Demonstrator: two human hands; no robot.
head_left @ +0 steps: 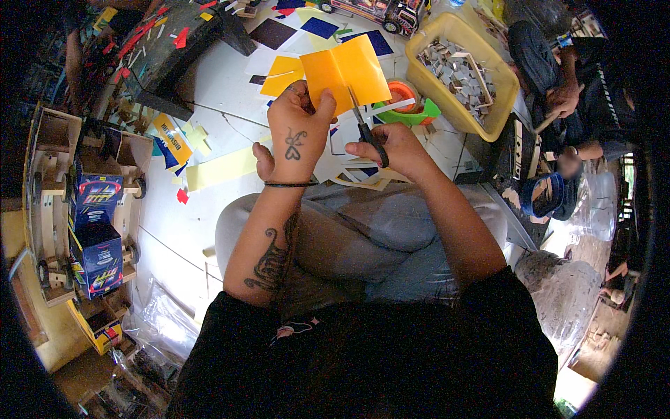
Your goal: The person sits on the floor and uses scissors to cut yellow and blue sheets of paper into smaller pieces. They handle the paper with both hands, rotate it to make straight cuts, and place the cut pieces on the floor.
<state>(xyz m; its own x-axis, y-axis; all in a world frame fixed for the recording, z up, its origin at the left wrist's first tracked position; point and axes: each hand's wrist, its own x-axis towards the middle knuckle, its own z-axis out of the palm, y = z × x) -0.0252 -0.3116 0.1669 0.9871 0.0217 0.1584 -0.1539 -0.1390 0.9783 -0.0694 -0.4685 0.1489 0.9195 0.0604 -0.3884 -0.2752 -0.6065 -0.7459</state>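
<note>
My left hand (299,129) pinches the lower left part of a bright orange sheet (359,66), which has a crease running down it and is held up above the floor. In my right hand (398,150) is a pair of scissors (366,127) with dark handles. Their blades point up at the sheet's lower edge and overlap it near the crease; how far they have cut in, I cannot tell. Behind the scissors stands an orange and green tape dispenser (412,105), partly covered by a white strip. Another orange piece (283,75) lies beyond my left hand.
A yellow tub (502,115) of small pale pieces stands at the right. Beyond it a co-worker's hand (564,98) grips a stick. Coloured scraps and dark blue sheets (321,26) litter the white tiles. Toy trucks (98,230) line the left, near a dark low bench (164,63).
</note>
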